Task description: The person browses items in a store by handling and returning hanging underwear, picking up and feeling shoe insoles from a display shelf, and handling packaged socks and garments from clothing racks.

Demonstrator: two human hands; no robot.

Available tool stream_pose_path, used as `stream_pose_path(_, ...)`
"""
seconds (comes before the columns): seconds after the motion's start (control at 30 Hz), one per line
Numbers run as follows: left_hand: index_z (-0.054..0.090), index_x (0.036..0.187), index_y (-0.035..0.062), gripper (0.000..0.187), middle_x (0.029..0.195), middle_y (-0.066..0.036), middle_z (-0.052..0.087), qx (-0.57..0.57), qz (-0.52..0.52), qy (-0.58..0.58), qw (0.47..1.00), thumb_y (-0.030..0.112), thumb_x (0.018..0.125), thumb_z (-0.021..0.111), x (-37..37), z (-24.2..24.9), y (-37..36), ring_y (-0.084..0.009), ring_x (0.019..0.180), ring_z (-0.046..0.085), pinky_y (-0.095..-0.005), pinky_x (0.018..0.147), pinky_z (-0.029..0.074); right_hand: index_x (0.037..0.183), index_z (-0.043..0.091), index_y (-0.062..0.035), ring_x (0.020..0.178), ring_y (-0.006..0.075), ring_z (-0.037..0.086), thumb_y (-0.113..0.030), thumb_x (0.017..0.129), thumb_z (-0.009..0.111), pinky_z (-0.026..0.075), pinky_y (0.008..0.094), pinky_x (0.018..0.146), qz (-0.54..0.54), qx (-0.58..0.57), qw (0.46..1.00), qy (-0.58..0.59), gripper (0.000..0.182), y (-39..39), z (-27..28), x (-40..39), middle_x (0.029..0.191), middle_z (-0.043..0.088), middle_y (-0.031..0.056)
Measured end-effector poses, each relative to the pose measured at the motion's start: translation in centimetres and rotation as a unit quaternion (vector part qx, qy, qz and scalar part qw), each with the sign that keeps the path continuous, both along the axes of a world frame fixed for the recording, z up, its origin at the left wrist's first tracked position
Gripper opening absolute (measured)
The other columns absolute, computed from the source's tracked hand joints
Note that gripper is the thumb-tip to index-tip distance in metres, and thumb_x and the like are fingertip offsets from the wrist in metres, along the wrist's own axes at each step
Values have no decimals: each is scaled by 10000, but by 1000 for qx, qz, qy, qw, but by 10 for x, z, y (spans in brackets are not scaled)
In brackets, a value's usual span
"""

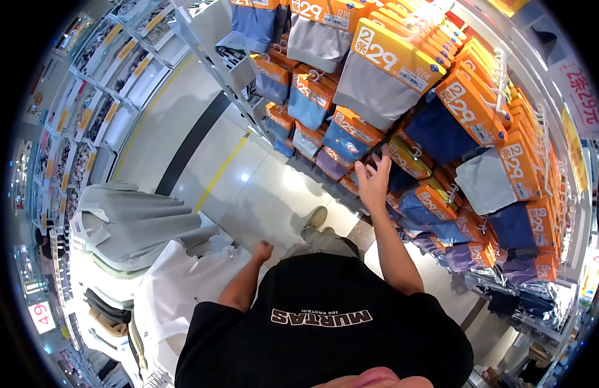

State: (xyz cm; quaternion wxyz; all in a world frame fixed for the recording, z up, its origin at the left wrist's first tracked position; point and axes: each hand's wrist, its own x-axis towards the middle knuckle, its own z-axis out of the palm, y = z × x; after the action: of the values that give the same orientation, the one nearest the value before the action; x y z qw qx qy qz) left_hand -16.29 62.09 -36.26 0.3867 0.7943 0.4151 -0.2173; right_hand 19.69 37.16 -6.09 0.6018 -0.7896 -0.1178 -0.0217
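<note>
My right hand [375, 178] reaches up to the hanging rack of packaged underwear, fingers spread and the thumb apart. Its fingertips overlap a yellow-green pack [408, 157] and sit beside a blue pack with an orange header card [348, 139]. A larger grey pack [380, 90] hangs just above them, and a navy pack [445, 126] lies to the right. Low on the left, my left hand [264, 250] is curled closed beside my body, near a white shirt [177, 281]; nothing shows in it.
Clothes hang on the left, a grey-green polo shirt [128, 223] among them. Shelves of small goods [86, 123] line the far left. Between them and the rack runs a tiled floor [238, 184] with a yellow line. A metal rack post [212, 55] stands at the rack's left end.
</note>
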Motion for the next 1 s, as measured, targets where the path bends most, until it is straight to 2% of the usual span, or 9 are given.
stream_pose_path(0.17, 695, 928, -11, 342, 894, -219, 707, -45, 69, -53, 995, 311, 817, 658, 3, -11, 33, -357, 884, 686, -436, 809, 527, 1469, 246, 43, 1241, 322, 486, -114, 865, 711, 495, 391, 955, -54, 5, 998, -10, 779, 22, -12, 23, 1404, 340, 226)
stream_pose_path(0.23, 694, 935, -7, 338, 882, -207, 709, -33, 75, -51, 995, 312, 828, 659, 21, -11, 38, -341, 868, 689, -427, 802, 528, 1432, 303, 42, 1147, 262, 519, -97, 847, 734, 503, 362, 919, -86, 33, 996, 5, 740, 27, -25, 30, 1329, 415, 194)
stream_pose_path(0.43, 682, 953, -14, 351, 834, -174, 706, -95, 61, -113, 987, 322, 852, 652, 91, 27, 24, -308, 810, 685, -404, 761, 527, 1379, 380, 62, 948, 161, 580, -72, 833, 755, 514, 291, 826, -93, 134, 980, 116, 676, 37, -26, 37, 1130, 566, 117)
stream_pose_path(0.47, 679, 950, -19, 345, 824, -172, 704, -96, 54, -117, 987, 312, 858, 652, 101, 32, 24, -297, 793, 682, -400, 748, 525, 1318, 463, 69, 860, 129, 590, -96, 837, 760, 504, 257, 772, -89, 156, 974, 139, 589, 37, -22, 37, 1030, 613, 80)
stream_pose_path(0.57, 669, 942, -35, 322, 804, -164, 695, -106, 43, -133, 984, 279, 874, 651, 124, 56, 26, -261, 745, 667, -387, 711, 519, 1235, 548, 63, 820, 114, 597, -133, 846, 759, 482, 230, 745, -76, 124, 977, 159, 485, 40, -5, 39, 968, 642, 57)
stream_pose_path(0.6, 667, 940, -40, 312, 801, -161, 692, -112, 49, -147, 982, 266, 880, 650, 132, 63, 28, -246, 729, 660, -382, 699, 517, 1185, 591, 50, 834, 108, 604, -152, 851, 753, 472, 234, 752, -76, 74, 988, 115, 423, 33, -32, 46, 982, 658, 59)
stream_pose_path(0.73, 653, 974, -50, 293, 800, -116, 680, -144, 82, -189, 968, 236, 909, 645, 158, 105, 28, -189, 684, 630, -344, 666, 513, 1175, 587, 40, 887, 118, 597, -146, 849, 757, 468, 260, 802, -70, 58, 987, 133, 413, 31, -14, 48, 1009, 651, 63)
stream_pose_path(0.87, 649, 1010, -40, 315, 826, -89, 678, -201, 78, -216, 952, 258, 908, 663, 178, 143, 17, -179, 721, 626, -328, 702, 519, 1190, 577, 39, 975, 124, 605, -102, 904, 690, 461, 262, 890, -6, 167, 981, 100, 338, 16, -5, 38, 1089, 655, 73)
stream_pose_path(1.0, 646, 1110, -12, 381, 1042, -107, 662, -198, -5, -306, 931, 287, 884, 714, 215, 188, 4, -173, 899, 616, -323, 820, 506, 1214, 556, 38, 997, 123, 606, -93, 928, 660, 461, 264, 917, 51, 143, 976, 156, 332, 7, 15, 22, 1121, 650, 69)
